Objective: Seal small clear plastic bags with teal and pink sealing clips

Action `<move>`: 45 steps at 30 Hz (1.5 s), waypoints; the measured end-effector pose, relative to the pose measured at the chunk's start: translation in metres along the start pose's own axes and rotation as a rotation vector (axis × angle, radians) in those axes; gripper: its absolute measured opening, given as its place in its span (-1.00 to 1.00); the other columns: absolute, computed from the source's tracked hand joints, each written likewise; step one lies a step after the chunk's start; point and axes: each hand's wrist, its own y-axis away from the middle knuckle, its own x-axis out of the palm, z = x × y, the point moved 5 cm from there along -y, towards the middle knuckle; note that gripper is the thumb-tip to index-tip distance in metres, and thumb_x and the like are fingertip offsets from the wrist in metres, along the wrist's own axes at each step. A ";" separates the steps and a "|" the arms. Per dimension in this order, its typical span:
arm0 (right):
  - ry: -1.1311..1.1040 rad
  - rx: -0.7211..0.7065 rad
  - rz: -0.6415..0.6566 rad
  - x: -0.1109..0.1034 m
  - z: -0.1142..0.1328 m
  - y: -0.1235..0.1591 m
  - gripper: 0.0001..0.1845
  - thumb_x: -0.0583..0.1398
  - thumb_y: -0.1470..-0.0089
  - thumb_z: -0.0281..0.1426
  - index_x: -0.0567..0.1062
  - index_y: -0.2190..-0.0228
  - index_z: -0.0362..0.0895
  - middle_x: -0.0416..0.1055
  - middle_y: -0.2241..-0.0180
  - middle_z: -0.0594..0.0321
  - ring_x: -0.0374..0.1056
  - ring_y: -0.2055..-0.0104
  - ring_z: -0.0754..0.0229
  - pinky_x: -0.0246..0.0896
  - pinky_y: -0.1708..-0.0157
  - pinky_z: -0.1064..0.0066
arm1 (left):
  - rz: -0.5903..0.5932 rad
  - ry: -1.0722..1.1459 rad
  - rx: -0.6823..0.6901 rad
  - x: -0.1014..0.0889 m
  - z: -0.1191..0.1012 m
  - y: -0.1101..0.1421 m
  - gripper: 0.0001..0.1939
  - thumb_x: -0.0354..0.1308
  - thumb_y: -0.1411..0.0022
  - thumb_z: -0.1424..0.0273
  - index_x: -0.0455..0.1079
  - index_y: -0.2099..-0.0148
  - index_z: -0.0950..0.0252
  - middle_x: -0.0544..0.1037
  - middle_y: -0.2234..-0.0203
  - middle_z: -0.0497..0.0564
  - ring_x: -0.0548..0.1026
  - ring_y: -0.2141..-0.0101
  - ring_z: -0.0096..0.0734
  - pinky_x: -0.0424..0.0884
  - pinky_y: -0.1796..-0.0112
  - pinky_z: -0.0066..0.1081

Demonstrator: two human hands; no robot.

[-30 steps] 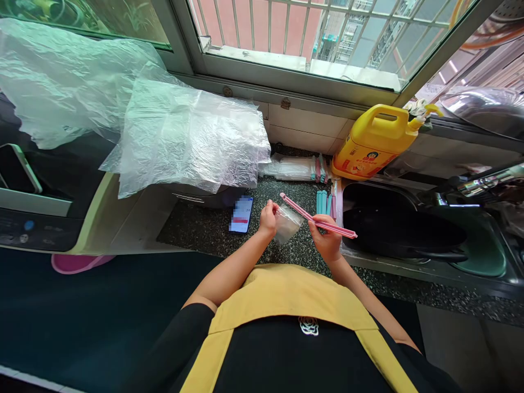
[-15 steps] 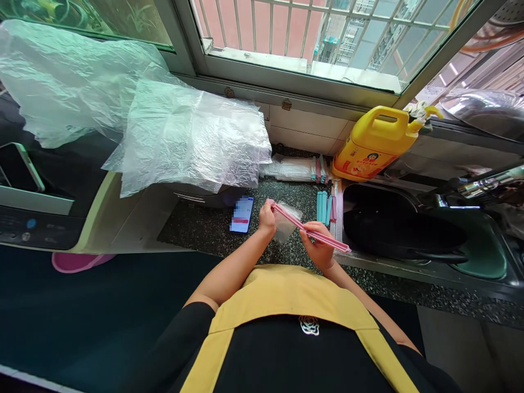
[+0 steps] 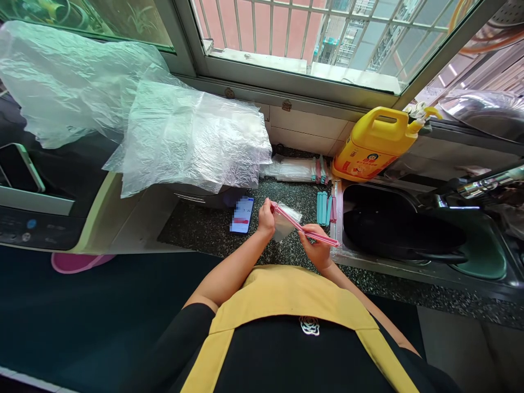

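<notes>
Near the worktop's front edge, our left hand (image 3: 266, 219) pinches a limp, slippery clear bag (image 3: 282, 225) by its mouth while our right hand (image 3: 316, 250) grips the light, stiff pink sealing clip (image 3: 303, 228) mid-length.

I see a dark speckled counter (image 3: 204, 232) at frame centre. On it lie a phone (image 3: 241, 215), teal and pink clips (image 3: 325, 207) centre right, bundled bags (image 3: 292, 169) behind, and a yellow jug (image 3: 374, 144) upper right.
</notes>
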 end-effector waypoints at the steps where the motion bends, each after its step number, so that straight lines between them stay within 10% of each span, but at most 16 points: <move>1: -0.001 0.004 0.002 0.000 -0.001 0.000 -0.90 0.19 0.03 -0.50 0.41 0.38 -0.12 0.41 0.41 0.22 0.36 0.36 0.23 0.33 0.37 0.34 | 0.021 -0.024 0.026 0.000 -0.001 0.000 -0.60 -0.03 -0.19 0.20 0.14 0.61 0.30 0.20 0.73 -0.15 0.16 0.66 -0.61 0.10 0.53 -0.52; 12: 0.031 -0.003 0.024 -0.001 0.000 0.000 -0.93 0.18 0.02 -0.49 0.40 0.40 -0.11 0.41 0.43 0.23 0.36 0.36 0.23 0.33 0.37 0.33 | 0.189 -0.238 0.209 -0.003 0.004 -0.006 -0.65 0.08 -0.11 0.27 0.11 0.62 0.29 0.13 0.73 -0.17 0.09 0.64 -0.60 0.05 0.55 -0.51; 45: 0.117 -0.126 -0.004 -0.011 0.019 -0.017 -0.85 0.16 -0.02 -0.49 0.41 0.30 -0.08 0.41 0.42 0.26 0.31 0.44 0.28 0.29 0.46 0.39 | 0.130 -0.105 0.103 0.000 -0.001 0.005 -0.69 0.11 -0.06 0.31 0.14 0.61 0.30 0.18 0.73 -0.17 0.12 0.66 -0.62 0.09 0.55 -0.54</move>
